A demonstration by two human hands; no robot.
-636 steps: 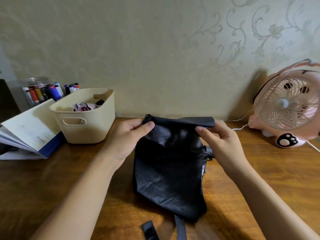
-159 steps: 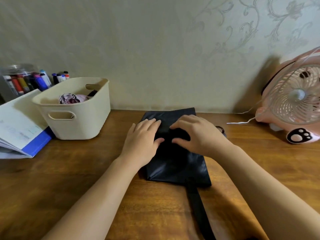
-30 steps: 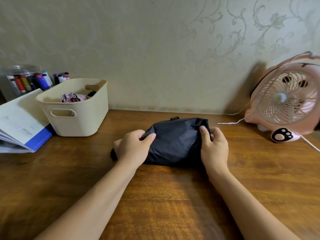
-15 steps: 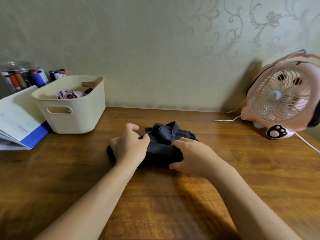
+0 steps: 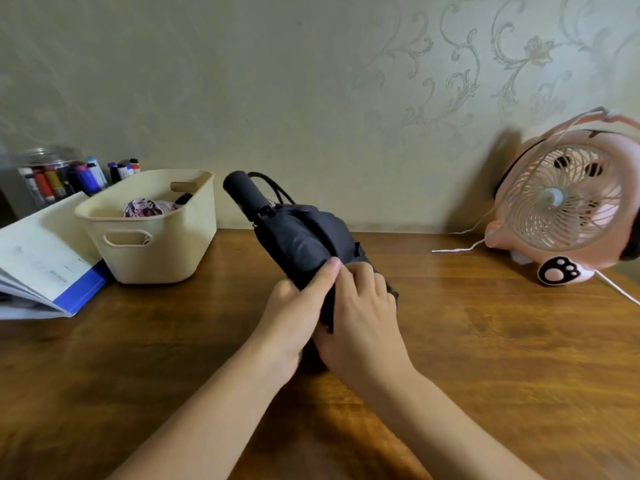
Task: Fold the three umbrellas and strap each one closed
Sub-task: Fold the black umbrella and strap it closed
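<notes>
A black folding umbrella [image 5: 301,237] is rolled into a thick bundle and lifted off the wooden table [image 5: 485,341], tilted with its black handle [image 5: 242,192] and wrist loop pointing up and to the left. My left hand [image 5: 294,320] grips the lower end of the bundle from the left, thumb laid across the fabric. My right hand [image 5: 360,317] wraps the same end from the right, fingers curled over the cloth. The tip of the umbrella is hidden under both hands. A patterned pink umbrella [image 5: 149,207] lies in the cream basket [image 5: 149,258].
The cream basket stands at the back left, with a wooden handle showing at its far rim. A stack of papers with a blue folder [image 5: 45,261] and a jar of markers [image 5: 59,174] lie further left. A pink desk fan [image 5: 568,202] with a white cable stands at the right.
The rolled umbrella has been lifted off the table and tilted handle-up. Both hands have shifted to its lower end and now hold it close together.
</notes>
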